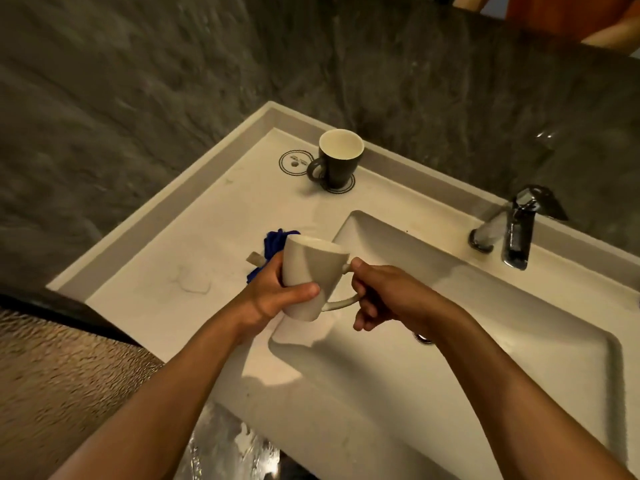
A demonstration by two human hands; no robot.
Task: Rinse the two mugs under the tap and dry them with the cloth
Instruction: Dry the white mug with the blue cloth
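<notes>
A white mug point(313, 271) is held above the left edge of the sink basin point(485, 341), tilted with its mouth away from me. My left hand point(277, 292) wraps around its body. My right hand point(384, 296) grips its handle. A dark mug with a cream inside point(337, 157) stands upright on the counter at the back, handle to the left. A blue cloth point(272, 244) lies bunched on the counter, partly hidden behind the white mug and my left hand. The chrome tap point(516, 230) stands at the back right of the basin; no water stream is visible.
The white counter point(194, 237) runs left of the basin, with two round printed marks near the dark mug. A dark stone wall rises behind. The drain point(424, 338) shows just under my right wrist. Carpeted floor lies at the lower left.
</notes>
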